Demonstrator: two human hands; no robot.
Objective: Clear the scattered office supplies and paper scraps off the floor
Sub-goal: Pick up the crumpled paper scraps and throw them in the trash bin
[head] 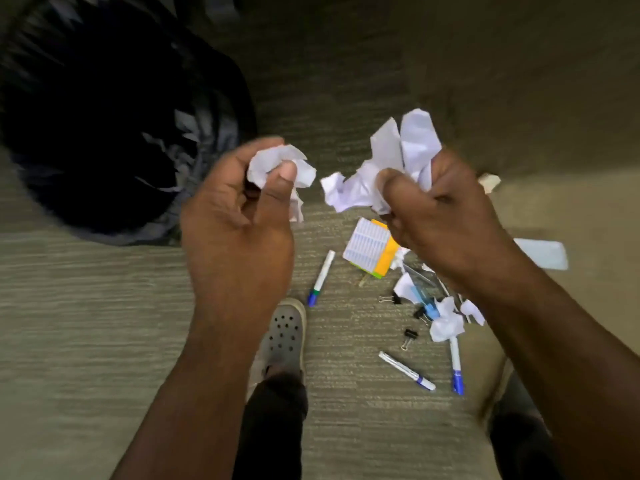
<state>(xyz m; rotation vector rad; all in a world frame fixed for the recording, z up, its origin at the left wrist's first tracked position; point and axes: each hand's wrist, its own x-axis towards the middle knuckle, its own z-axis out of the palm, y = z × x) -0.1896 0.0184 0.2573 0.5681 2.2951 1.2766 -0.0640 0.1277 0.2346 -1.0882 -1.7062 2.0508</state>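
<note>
Two hands, left hand (239, 216) and right hand (440, 209), each gripping crumpled paper (398, 168)

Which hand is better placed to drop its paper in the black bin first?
Left. The left hand with its crumpled paper is right beside the bin; the right hand is farther away.

Head camera looks steeply down, close over the carpet (104, 323).

Left of the sticky-note pad (369, 247) the carpet (104, 306) lies bare up to the bin (104, 133) (one marker (322, 277) between), while clips (410, 336), scraps (445, 323) and markers crowd its right.
</note>
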